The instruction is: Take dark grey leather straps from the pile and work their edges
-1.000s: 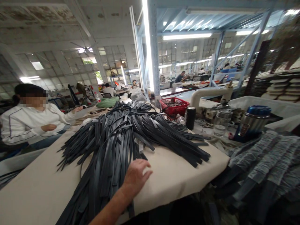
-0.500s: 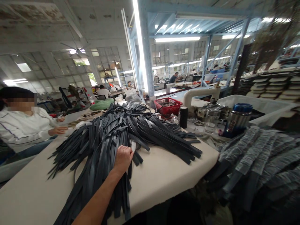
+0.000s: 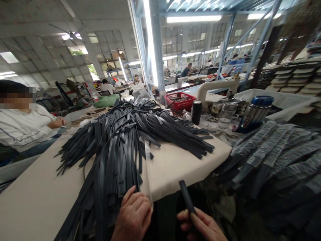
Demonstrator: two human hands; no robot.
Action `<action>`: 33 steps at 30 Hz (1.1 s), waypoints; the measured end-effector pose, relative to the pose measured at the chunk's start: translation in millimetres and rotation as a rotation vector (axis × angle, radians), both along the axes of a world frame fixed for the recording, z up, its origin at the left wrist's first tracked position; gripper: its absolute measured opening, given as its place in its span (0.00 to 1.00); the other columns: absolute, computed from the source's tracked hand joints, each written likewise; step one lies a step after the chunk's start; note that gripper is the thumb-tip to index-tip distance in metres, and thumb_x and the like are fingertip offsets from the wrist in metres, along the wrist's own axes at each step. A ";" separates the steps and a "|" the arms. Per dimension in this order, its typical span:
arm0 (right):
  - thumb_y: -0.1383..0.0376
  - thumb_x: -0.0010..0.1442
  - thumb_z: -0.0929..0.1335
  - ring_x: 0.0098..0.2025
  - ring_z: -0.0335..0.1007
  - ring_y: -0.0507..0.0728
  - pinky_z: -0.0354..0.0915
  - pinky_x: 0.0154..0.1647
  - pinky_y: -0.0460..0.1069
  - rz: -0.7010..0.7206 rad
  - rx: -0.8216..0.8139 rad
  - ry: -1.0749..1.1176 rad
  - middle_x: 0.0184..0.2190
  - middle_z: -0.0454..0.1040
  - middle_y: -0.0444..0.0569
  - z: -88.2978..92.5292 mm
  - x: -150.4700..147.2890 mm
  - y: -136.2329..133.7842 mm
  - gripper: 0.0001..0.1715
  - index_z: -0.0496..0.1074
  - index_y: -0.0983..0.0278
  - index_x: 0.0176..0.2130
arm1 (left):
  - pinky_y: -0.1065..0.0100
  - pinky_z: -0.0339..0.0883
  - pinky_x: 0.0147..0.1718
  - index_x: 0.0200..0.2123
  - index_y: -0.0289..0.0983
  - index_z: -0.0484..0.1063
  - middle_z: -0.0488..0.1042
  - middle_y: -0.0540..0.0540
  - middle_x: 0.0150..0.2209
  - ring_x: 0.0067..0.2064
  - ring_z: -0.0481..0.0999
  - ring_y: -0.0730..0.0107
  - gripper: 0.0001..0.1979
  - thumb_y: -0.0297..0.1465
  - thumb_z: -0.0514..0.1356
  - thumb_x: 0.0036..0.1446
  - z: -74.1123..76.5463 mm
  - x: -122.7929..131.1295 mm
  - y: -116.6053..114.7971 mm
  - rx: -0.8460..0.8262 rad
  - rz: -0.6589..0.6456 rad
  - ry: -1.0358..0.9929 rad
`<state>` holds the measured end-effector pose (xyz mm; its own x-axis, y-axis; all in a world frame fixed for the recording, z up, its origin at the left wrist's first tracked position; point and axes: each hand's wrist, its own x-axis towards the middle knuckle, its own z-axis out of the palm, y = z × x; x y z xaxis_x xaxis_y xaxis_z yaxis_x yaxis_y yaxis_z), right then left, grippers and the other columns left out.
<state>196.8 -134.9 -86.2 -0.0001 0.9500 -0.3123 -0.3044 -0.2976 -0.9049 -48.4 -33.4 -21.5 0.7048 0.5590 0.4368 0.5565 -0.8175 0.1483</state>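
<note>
A big heap of long black straps (image 3: 130, 140) lies across the beige table (image 3: 175, 164), with many ends hanging over its near edge. My left hand (image 3: 132, 216) is at that near edge, fingers curled around the ends of some straps and a thin clear strip. My right hand (image 3: 200, 226) is lower right, off the table, closed on one black strap (image 3: 187, 197) that sticks up from the fist.
A seated person in white (image 3: 22, 125) works at the table's left. At the back stand a red basket (image 3: 182, 100), a black cup (image 3: 196, 112), a glass jar (image 3: 225, 115) and a steel flask (image 3: 253, 113). Bundled straps (image 3: 271, 150) hang at right.
My left hand drew back from the middle of the heap to the near edge. My right hand came into view holding one strap. The camera tilted downward.
</note>
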 end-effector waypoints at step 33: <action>0.52 0.63 0.66 0.34 0.67 0.56 0.62 0.36 0.49 0.194 0.332 -0.346 0.31 0.73 0.47 47.8 -22.3 64.9 0.20 0.78 0.64 0.40 | 0.66 0.64 0.36 0.31 0.31 0.81 0.79 0.43 0.29 0.29 0.73 0.68 0.18 0.42 0.69 0.49 -32.5 37.5 -15.5 -1.641 0.175 -0.665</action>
<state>174.5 -70.0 -38.4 -0.1360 0.9907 -0.0067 0.0616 0.0018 -0.9981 -10.9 -48.9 -54.0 0.5491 0.7144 -0.4337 0.1243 0.4434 0.8877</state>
